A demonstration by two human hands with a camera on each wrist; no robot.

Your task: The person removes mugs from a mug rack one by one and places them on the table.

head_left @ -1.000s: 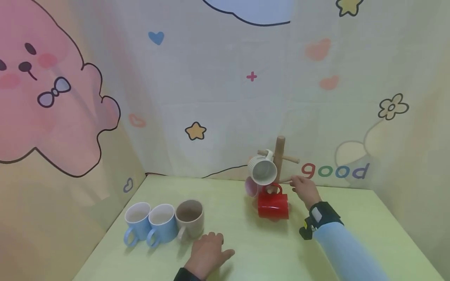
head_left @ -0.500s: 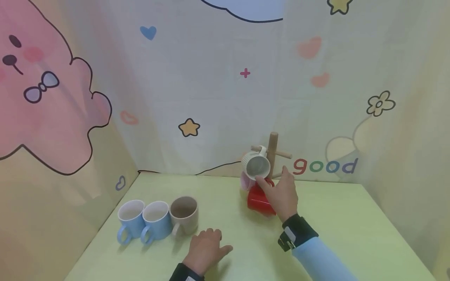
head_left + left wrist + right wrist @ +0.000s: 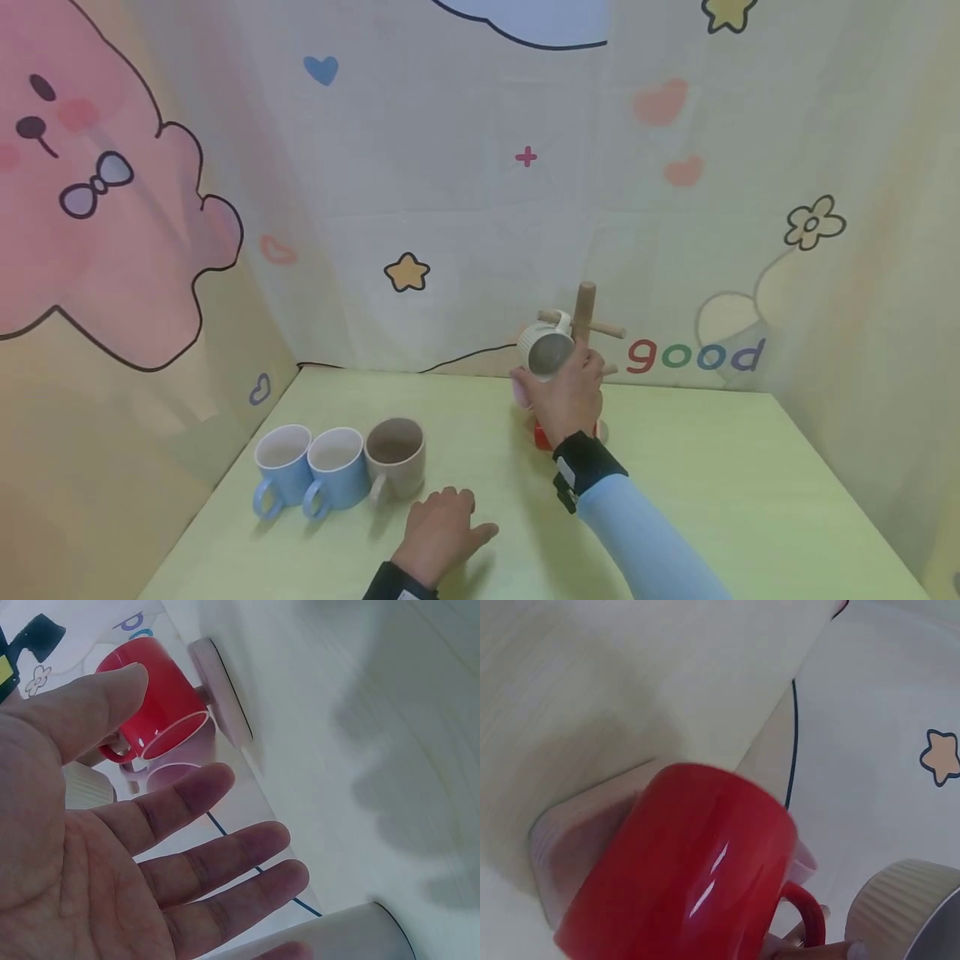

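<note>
A red mug [image 3: 690, 862] hangs low on a wooden mug tree [image 3: 586, 304], its handle up. My right hand [image 3: 568, 398] covers most of it in the head view, fingers curled at the handle; the right wrist view shows fingertips [image 3: 844, 950] beside that handle. Just above hangs a white ribbed mug [image 3: 546, 352], and a pink mug [image 3: 521, 393] shows behind. My left hand [image 3: 441, 533] is held low over the table with fingers [image 3: 225, 855] spread and nothing in them. Nearest to it stands a beige mug [image 3: 396, 458].
Two light blue mugs [image 3: 283, 468] stand upright in a row left of the beige one, handles toward me. The table [image 3: 675, 492] is pale green. Behind it hangs a printed curtain [image 3: 465, 167]. A bare peg [image 3: 609, 330] sticks out right from the tree.
My right hand has come from the peg on the tree's right side leftward to the red mug, and its fingers have curled there. The left hand stays put. The head view has shifted slightly.
</note>
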